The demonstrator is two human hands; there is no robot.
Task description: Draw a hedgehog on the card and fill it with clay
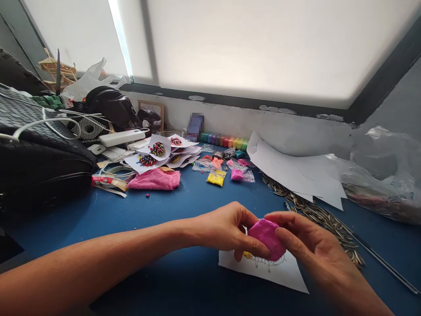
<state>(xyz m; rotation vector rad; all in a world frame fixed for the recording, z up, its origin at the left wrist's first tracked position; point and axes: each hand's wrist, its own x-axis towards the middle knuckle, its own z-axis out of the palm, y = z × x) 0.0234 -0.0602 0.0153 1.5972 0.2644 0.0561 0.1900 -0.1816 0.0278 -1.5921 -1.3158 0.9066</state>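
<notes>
A flattened piece of magenta modelling clay [268,239] is held between both hands, above a white sheet of paper [279,276]. My left hand [230,232] pinches its left side, thumb across the front. From the right, my right hand [305,241] grips the clay's edge between thumb and fingers. The paper carries a pencil drawing, partly hidden by the clay and hands, with a small yellow patch [247,254] on it. Small packets of yellow clay [216,177] and pink clay [237,174] lie farther back on the blue table.
Sunflower seeds [309,206] are heaped at right beside a metal rod [388,259] and white sheets [296,166]. Decorated paper pieces [158,149] and a pink cloth [154,180] lie at left, near a black bag [42,162]. Coloured clay blocks [225,141] line the wall.
</notes>
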